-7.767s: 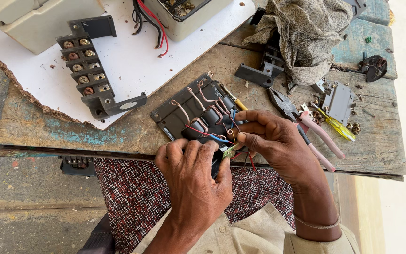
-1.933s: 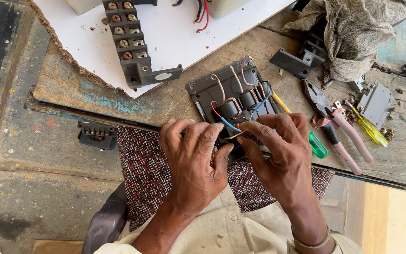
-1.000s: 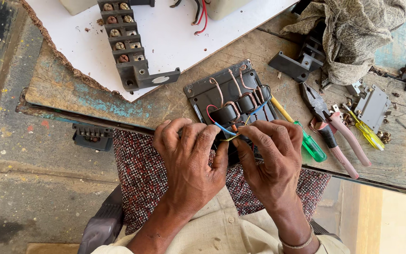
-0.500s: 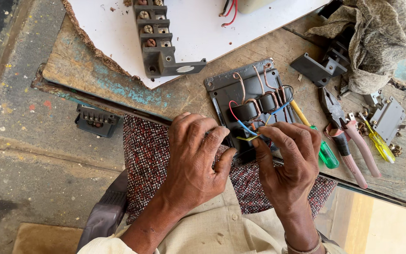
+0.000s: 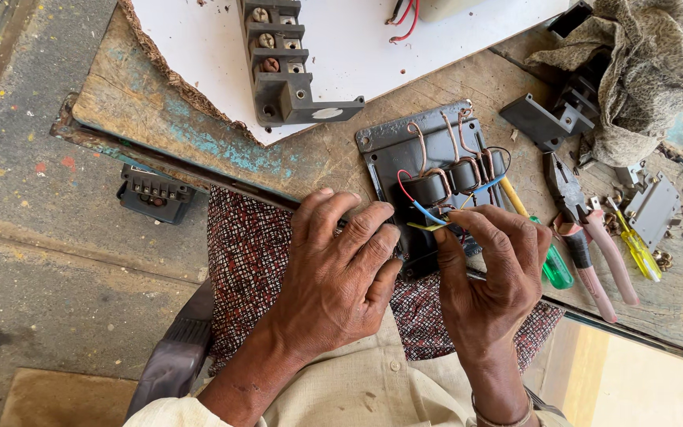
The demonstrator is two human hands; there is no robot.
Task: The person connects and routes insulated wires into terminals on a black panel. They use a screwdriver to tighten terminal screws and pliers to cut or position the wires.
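Note:
A dark grey metal plate (image 5: 393,150) with black coils and copper leads lies at the near edge of the wooden bench (image 5: 160,119). Red, blue and yellow wires (image 5: 420,212) run off its front. My left hand (image 5: 340,273) rests fingers-down on the plate's near left corner, steadying it. My right hand (image 5: 493,273) pinches the wire ends at the plate's front edge between thumb and fingers. A green-handled screwdriver (image 5: 551,269) lies just right of that hand, partly hidden behind it.
Pink-handled pliers (image 5: 594,237) and a yellow screwdriver (image 5: 638,249) lie right of the plate. A grey terminal block (image 5: 282,71) sits on a white sheet (image 5: 199,55) behind. A rag (image 5: 642,71) covers parts at the back right. A black connector (image 5: 154,192) lies on the floor.
The view has shifted, so the plate and hands sit further right. My hands stay on the plate's front edge; the right fingers keep working the wires.

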